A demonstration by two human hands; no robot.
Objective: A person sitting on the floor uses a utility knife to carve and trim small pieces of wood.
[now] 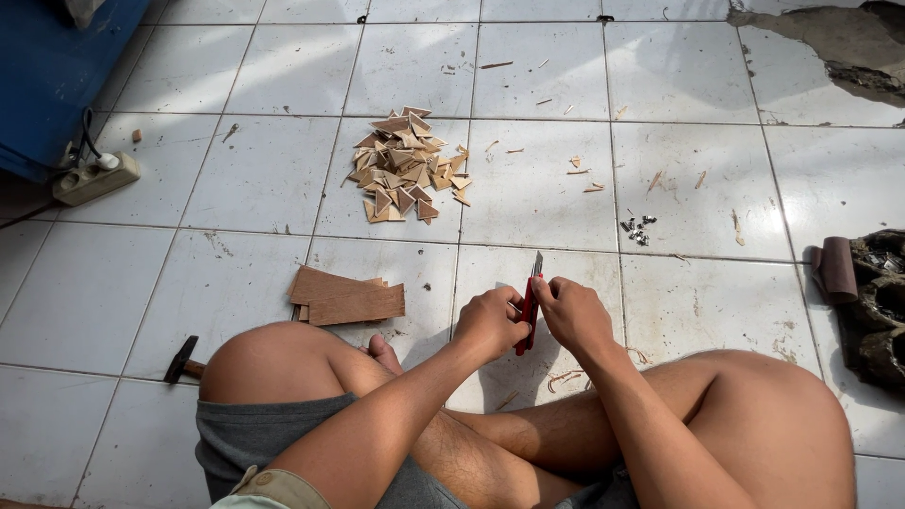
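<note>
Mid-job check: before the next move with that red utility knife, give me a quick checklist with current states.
1. Both hands on the knife: ok. Left hand and right hand grip the red utility knife.
2. Blade out: ok, it sticks up past the fingers, pointing away from the body.
3. Fingers off the blade edge: cannot tell, the grip hides it.
4. Bare legs beside the knife: not ok, they flank it closely.
5. Flat wood sheets at hand: ok, on the tiled floor by the left knee.
6. Pile of cut wood triangles away from the hands: ok.
</note>
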